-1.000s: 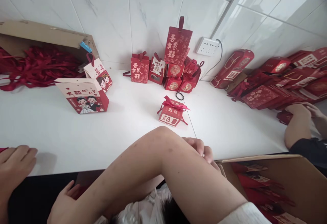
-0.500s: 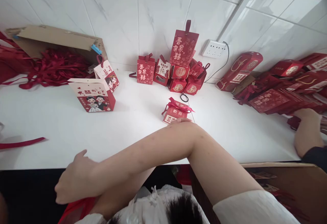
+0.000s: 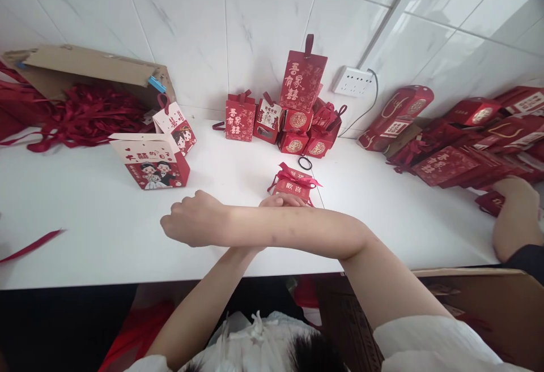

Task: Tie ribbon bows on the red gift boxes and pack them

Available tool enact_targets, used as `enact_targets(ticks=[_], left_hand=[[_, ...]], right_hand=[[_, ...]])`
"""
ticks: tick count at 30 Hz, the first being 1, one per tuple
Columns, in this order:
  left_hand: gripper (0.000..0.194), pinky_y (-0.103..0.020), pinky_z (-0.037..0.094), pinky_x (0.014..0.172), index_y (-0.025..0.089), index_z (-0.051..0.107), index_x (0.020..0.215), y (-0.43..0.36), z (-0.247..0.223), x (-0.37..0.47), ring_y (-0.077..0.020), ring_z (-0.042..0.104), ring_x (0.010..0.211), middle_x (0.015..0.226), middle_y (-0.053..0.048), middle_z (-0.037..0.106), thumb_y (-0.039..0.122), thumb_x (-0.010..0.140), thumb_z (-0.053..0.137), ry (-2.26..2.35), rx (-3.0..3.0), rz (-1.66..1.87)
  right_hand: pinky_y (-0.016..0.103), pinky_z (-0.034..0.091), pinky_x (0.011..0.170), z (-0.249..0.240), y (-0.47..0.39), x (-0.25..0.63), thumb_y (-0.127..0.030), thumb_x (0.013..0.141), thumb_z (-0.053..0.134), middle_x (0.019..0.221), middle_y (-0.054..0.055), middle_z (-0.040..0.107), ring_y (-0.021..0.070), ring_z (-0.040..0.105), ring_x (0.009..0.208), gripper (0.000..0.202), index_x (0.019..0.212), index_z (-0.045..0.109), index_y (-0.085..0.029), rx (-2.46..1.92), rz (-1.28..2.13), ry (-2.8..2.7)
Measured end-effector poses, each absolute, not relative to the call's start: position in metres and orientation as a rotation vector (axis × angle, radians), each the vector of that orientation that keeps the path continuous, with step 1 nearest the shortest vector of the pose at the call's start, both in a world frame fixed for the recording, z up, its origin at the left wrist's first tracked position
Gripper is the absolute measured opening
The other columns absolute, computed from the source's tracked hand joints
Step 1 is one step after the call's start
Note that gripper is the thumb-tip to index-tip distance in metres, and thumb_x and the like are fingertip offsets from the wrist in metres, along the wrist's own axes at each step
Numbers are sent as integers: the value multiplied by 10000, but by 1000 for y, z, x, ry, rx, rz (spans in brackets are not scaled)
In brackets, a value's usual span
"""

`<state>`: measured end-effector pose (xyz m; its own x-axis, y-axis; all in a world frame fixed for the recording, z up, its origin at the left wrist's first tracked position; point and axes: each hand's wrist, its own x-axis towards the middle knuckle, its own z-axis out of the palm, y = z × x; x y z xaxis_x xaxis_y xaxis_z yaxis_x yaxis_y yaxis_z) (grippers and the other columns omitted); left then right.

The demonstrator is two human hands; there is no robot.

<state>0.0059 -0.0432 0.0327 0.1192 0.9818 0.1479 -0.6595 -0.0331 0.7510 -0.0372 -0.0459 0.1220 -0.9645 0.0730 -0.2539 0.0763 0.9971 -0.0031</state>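
My right forearm crosses in front of me to the left, and my right hand (image 3: 193,219) ends it as a closed fist above the table, with nothing visible in it. My left arm passes beneath that forearm. Beyond the far edge of the forearm the fingers of my left hand (image 3: 283,199) show, curled against it; the palm is hidden. Just behind those fingers sits a small red gift box (image 3: 293,185) tied with a ribbon bow, its lower part covered. A red and cream box with a cartoon couple (image 3: 155,165) stands near my right fist.
Several red boxes (image 3: 295,142) are stacked against the tiled wall. At left, a cardboard box (image 3: 93,60) lies by a heap of red ribbons (image 3: 97,114). More red packaging (image 3: 450,168) fills the right, where another person's arm (image 3: 516,213) reaches in. A power strip (image 3: 355,81) is on the wall.
My right hand has risen from below the table's front edge to above the tabletop, moving right. My left fingers now lie along the forearm instead of near the elbow.
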Motion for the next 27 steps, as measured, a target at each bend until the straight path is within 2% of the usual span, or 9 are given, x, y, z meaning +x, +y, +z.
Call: enact_targets(ticks=[2, 7, 10, 12, 17, 19, 21, 23, 27], left_hand=[[268, -420, 442, 806, 147, 657, 678, -39, 30, 8, -264, 609, 872, 821, -66, 662, 389, 776, 599, 438, 793, 1363], [218, -389, 412, 820, 161, 685, 838, -41, 20, 19, -261, 572, 954, 940, -83, 670, 338, 785, 570, 548, 746, 1126], [244, -369, 413, 818, 162, 668, 914, -47, 17, 21, -263, 548, 1000, 999, -92, 649, 352, 784, 589, 594, 765, 1069], [235, -342, 425, 784, 167, 659, 886, -51, 17, 20, -242, 552, 961, 957, -82, 643, 368, 771, 621, 603, 784, 1084], [230, -327, 460, 728, 178, 645, 903, -54, 19, 13, -213, 566, 888, 918, -69, 624, 369, 788, 588, 531, 748, 1100], [223, -316, 461, 691, 146, 643, 816, -52, 19, 9, -195, 575, 796, 825, -71, 612, 356, 771, 583, 554, 716, 1111], [207, -302, 453, 665, 134, 618, 735, -48, 18, 4, -175, 576, 721, 760, -59, 594, 337, 752, 579, 610, 687, 1176], [189, -298, 450, 682, 143, 605, 738, -46, 18, -2, -169, 584, 729, 777, -51, 596, 325, 755, 555, 717, 698, 1257], [171, -314, 435, 807, 180, 600, 839, -46, 14, -18, -197, 577, 922, 929, -46, 618, 308, 772, 508, 1086, 896, 1346]], right_hand=[[348, 493, 653, 121, -48, -37, 21, 831, 441, 988, 90, 655, 204, 626, 843, 230, 864, 604, -139, 96, -48, 2859], [337, 490, 641, 118, -54, -42, 6, 824, 468, 979, 88, 650, 207, 624, 842, 207, 874, 597, -149, 100, -86, 2883], [330, 493, 629, 116, -46, -42, -95, 858, 493, 996, 110, 640, 217, 622, 854, 133, 932, 590, -147, 128, -160, 2912], [335, 496, 649, 118, -33, -37, -184, 887, 486, 1021, 134, 633, 234, 618, 895, 170, 1025, 571, -132, 206, -226, 2944], [391, 474, 775, 128, 15, 10, -314, 911, 435, 1128, 169, 594, 283, 590, 1003, 360, 1200, 487, -106, 898, -340, 3006], [394, 447, 826, 123, 36, 38, -324, 904, 437, 1174, 179, 567, 292, 558, 1064, 382, 1215, 479, -106, 1261, -375, 2955], [376, 428, 837, 111, 52, 65, -303, 905, 411, 1161, 185, 569, 288, 544, 1078, 346, 1164, 519, -100, 1549, -417, 2841], [366, 427, 793, 94, 61, 88, -279, 910, 358, 1073, 202, 602, 292, 566, 1015, 323, 1058, 569, -83, 1769, -438, 2670], [365, 412, 752, 65, 50, 115, -274, 896, 381, 983, 205, 628, 304, 572, 955, 275, 948, 591, -104, 1859, -363, 2646]])
